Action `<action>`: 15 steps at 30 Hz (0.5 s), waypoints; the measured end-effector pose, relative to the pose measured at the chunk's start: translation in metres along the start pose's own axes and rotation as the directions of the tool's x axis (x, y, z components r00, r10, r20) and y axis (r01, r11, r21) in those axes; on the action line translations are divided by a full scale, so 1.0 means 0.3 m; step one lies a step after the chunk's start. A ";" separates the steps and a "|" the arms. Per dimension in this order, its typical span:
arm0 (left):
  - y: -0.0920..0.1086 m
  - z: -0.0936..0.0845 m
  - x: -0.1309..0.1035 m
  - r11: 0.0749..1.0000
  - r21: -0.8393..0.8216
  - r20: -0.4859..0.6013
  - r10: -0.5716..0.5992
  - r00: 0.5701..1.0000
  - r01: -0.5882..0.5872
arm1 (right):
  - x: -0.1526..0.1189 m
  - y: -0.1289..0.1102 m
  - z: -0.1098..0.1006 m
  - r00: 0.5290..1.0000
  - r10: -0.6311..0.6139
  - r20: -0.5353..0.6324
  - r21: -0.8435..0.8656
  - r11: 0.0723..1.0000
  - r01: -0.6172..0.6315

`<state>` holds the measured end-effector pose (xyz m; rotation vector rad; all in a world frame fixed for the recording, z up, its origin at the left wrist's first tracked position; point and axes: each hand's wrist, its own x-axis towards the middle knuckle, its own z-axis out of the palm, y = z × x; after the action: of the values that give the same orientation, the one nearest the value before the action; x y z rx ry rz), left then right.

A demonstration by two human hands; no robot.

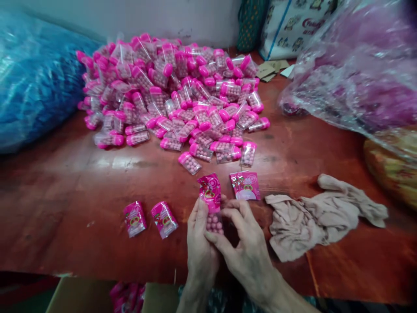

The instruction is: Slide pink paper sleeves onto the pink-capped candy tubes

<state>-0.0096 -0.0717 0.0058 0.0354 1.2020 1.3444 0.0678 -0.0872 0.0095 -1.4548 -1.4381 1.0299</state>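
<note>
Between my hands stands a small see-through candy container point(214, 223) with pink balls inside, its upper part covered by a shiny pink printed sleeve point(211, 193). My left hand point(202, 243) is closed round its left side, the thumb lying against the sleeve's lower edge. On the other side, the thumb and fingers of my right hand point(246, 245) bend round the container near its base and right edge. Just beyond my right hand lie flat pink printed sleeves point(246, 186), overlapping. Left of my hands, two sleeve-covered containers point(164, 219) rest on the table.
A big heap of pink-capped candy containers point(182, 95) covers the back of the reddish wooden table point(81, 187). A crumpled beige cloth point(312, 217) lies at right. Large plastic bags, one blue point(35, 78) and one pink point(355, 74), flank the heap. Below the front edge is an open carton point(81, 295).
</note>
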 end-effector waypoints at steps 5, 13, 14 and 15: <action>0.002 0.028 -0.018 0.999 -0.034 0.022 0.002 1.000 -0.001 | -0.007 0.009 -0.005 0.998 0.027 0.062 0.087 0.996 -0.032; 0.002 0.026 -0.042 0.987 0.047 0.124 0.146 0.981 -0.153 | -0.022 0.019 -0.053 0.982 0.090 0.167 0.339 0.930 -0.143; -0.004 0.028 -0.050 0.987 0.045 0.107 0.152 0.983 -0.157 | -0.029 0.022 -0.050 0.985 0.096 0.147 0.359 0.922 -0.143; -0.009 0.030 -0.059 0.986 0.041 0.088 0.157 0.984 -0.161 | -0.035 0.026 -0.045 0.987 0.107 0.119 0.374 0.916 -0.144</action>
<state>0.0023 -0.0804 0.0192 0.2246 1.1793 1.4388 0.0828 -0.0979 0.0066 -1.2353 -1.1371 1.3916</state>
